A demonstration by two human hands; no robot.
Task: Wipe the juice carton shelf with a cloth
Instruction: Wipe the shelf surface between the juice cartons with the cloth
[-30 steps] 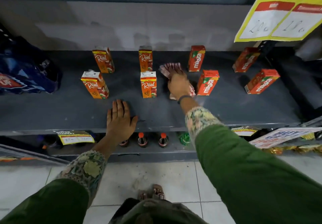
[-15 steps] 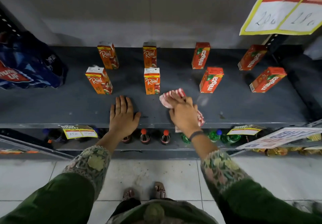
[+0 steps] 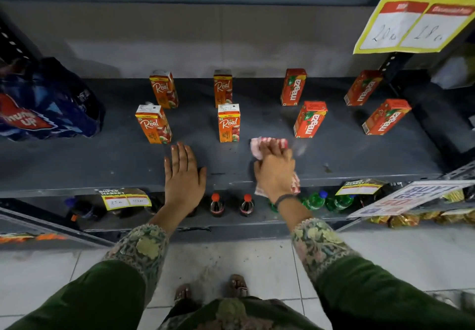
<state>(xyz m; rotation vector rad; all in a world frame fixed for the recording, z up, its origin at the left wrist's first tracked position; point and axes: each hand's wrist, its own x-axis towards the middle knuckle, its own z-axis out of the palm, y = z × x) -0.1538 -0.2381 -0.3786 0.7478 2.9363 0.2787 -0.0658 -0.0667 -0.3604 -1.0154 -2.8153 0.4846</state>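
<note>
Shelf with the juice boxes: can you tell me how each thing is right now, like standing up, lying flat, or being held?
Real cartons: four, upright.
Maaza cartons: four, upright.
Cloth: bunched, pressed on the shelf under the right hand.
Right hand: gripping the cloth.
Left hand: flat, palm down on the shelf.
Blue pack: lying at the shelf's left end.
Bottles: upright, capped, on the shelf below.
</note>
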